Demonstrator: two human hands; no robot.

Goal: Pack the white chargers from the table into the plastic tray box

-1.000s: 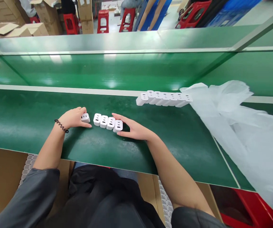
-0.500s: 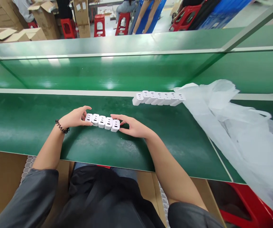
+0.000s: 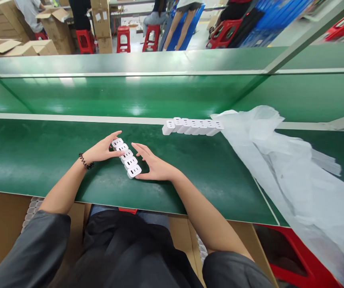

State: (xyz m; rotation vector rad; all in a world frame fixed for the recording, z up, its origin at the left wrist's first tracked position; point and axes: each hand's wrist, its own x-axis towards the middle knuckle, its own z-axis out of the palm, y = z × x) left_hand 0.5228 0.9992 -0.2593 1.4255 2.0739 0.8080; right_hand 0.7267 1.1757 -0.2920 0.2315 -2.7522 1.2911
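Several white charger plugs (image 3: 126, 155) form a slanting row on the green work surface, slot faces upward. My left hand (image 3: 101, 149) is around the far end of this row, its thumb across the plugs and its fingers at the far side. On the right of the row, my right hand (image 3: 156, 166) has its fingers spread, and the thumb is against the nearest plug. A second row of white charger plugs (image 3: 193, 127) stands farther back, beyond my right hand.
A heap of thin white plastic sheeting (image 3: 282, 160) covers the right of the green bench (image 3: 219, 172). Open cardboard boxes (image 3: 4, 228) with more plugs sit below the front edge. A metal strut (image 3: 309, 40) slants at upper right; people and red stools (image 3: 123, 39) are beyond.
The near row of plugs has turned from nearly level to a steep slant, its right end swinging toward me. My right hand has moved left and its fingers have come off the row.
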